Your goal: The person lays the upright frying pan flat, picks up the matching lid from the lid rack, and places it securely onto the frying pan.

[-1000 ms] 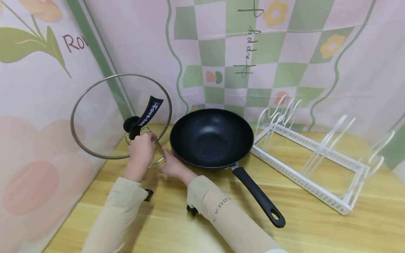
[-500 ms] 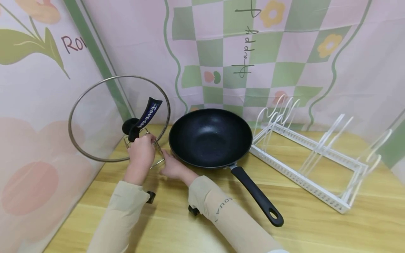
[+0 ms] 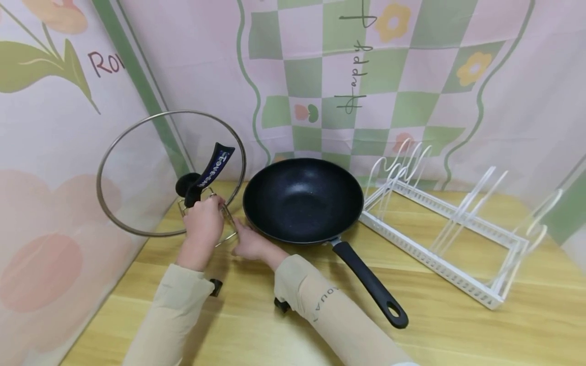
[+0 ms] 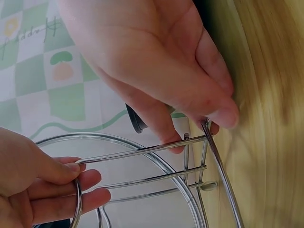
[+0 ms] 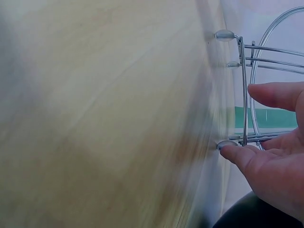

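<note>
two hands grip a metal wire stand (image 3: 230, 218) at the back left of a wooden table (image 3: 249, 330) in the head view, the left hand (image 3: 203, 223) higher, the right hand (image 3: 253, 243) lower and beside a black pan (image 3: 304, 201). a glass lid (image 3: 160, 173) stands on edge behind the left hand; a white rack (image 3: 430, 263) sits right of the pan. left wrist view: the left thumb and fingers pinch an upper wire (image 4: 123, 155), the right fingers close on a lower corner. right wrist view: the right hand holds that corner beside a small foot (image 5: 223, 144); whether it touches the table cannot be told.
</note>
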`<action>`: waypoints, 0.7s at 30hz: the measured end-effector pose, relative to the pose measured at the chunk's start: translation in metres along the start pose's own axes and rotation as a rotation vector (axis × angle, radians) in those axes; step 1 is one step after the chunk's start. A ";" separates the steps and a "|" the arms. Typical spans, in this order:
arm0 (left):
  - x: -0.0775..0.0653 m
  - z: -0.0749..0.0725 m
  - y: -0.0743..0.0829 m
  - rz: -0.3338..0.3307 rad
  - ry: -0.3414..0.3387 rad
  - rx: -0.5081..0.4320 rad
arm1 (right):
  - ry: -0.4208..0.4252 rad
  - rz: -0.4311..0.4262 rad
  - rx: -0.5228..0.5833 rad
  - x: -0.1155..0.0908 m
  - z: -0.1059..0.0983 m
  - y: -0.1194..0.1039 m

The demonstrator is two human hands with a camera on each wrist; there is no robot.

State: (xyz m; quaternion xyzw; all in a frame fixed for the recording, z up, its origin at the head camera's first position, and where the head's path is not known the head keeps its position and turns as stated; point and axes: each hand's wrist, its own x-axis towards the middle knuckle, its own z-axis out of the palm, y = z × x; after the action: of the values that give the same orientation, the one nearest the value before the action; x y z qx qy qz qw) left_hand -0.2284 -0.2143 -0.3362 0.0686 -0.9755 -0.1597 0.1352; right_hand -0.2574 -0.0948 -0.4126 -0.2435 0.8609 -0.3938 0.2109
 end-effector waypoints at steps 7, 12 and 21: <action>-0.003 -0.001 -0.001 0.025 0.011 -0.005 | -0.017 0.004 0.004 -0.005 -0.001 -0.002; -0.005 -0.002 0.001 0.018 0.003 -0.018 | -0.028 0.010 -0.005 -0.008 -0.004 -0.003; -0.008 -0.004 0.005 0.000 0.006 -0.028 | -0.040 -0.002 -0.042 -0.009 -0.007 -0.001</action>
State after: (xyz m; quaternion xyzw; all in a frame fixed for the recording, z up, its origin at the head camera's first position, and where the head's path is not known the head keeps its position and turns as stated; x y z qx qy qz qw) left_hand -0.2205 -0.2093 -0.3327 0.0674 -0.9727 -0.1730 0.1392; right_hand -0.2539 -0.0868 -0.4061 -0.2565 0.8645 -0.3707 0.2225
